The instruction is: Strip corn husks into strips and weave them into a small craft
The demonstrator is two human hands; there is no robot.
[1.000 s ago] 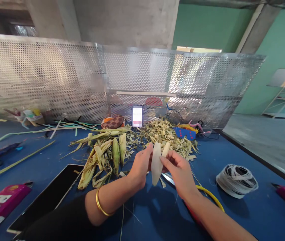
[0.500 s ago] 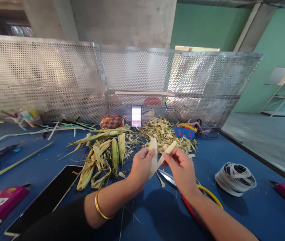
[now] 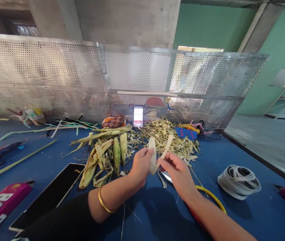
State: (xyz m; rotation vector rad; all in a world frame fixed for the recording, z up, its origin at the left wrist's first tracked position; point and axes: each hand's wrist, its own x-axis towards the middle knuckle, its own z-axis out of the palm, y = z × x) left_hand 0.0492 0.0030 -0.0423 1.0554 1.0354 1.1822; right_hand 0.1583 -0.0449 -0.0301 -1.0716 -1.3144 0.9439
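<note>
Between my hands is a pale corn husk point(image 3: 152, 162), split from the top into a wide piece and a narrow strip that still meet near the bottom. My left hand point(image 3: 142, 164) pinches the wide piece between thumb and fingers. The narrow strip point(image 3: 168, 146) is pinched in my right hand point(image 3: 176, 172), close to where the two pieces join. Under my right hand lie scissors point(image 3: 167, 176) with red and yellow handles, partly hidden by my wrist. Beyond my hands, a heap of dried husk scraps point(image 3: 161, 130) covers the blue table.
Whole husks point(image 3: 104, 154) lie left of centre beside a black tablet-like slab point(image 3: 49, 197). A pink power strip point(image 3: 6, 207) is at the left edge. To the right sits a roll of white string point(image 3: 239, 181). A perforated metal screen point(image 3: 137, 73) stands behind the table.
My right hand has moved slightly left and down along the narrow strip, nearer the join. The strip now stands more upright. My left hand keeps its hold; the view has shifted a little.
</note>
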